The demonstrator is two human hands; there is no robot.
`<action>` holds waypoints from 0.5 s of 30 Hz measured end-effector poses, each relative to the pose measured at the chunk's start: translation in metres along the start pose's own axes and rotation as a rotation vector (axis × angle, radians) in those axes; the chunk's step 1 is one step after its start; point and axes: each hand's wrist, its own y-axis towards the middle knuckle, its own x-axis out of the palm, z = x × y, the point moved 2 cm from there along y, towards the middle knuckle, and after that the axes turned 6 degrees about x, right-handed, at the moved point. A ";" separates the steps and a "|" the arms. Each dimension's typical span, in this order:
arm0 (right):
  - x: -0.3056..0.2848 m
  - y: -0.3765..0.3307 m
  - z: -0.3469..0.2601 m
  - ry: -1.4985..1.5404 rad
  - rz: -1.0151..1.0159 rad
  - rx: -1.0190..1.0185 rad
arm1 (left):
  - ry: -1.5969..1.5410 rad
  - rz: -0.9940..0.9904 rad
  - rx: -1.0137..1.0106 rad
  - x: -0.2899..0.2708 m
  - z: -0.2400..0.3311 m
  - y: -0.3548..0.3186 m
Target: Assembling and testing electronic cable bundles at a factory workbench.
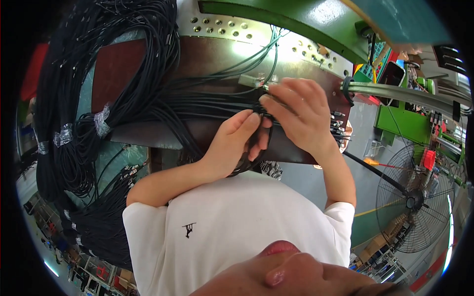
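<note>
From my remote seat I'm seeing, far left, a looped bundle of black cables (148, 59), with clear wrap (102, 122) binding it; strands (207, 104) are running rightward across the brown board (212, 56). The left hand (232, 133) is pinching dark cable between thumb and curled fingers. The right hand (301, 111) is cupping half-open, fingertips meeting the strands; whether it's gripping one, I can't tell. I'm judging this as sorting or gathering cable, the next move calling for a steady left pinch and precise right fingertips.
</note>
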 end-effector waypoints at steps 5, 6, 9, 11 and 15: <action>-0.024 -0.021 0.061 -0.268 0.062 0.072 | 0.401 -0.102 -0.130 -0.004 0.036 -0.002; -0.032 -0.022 0.064 -0.360 0.078 0.162 | 0.590 -0.137 -0.158 -0.007 0.043 -0.006; -0.023 -0.004 0.010 -0.043 -0.083 0.121 | 0.702 -0.044 0.048 -0.014 0.040 0.009; -0.003 -0.003 -0.015 0.076 -0.098 0.011 | 0.810 0.063 0.200 -0.011 0.042 0.014; 0.001 -0.014 0.007 0.064 -0.069 -0.070 | 0.643 0.103 0.228 -0.006 0.045 -0.009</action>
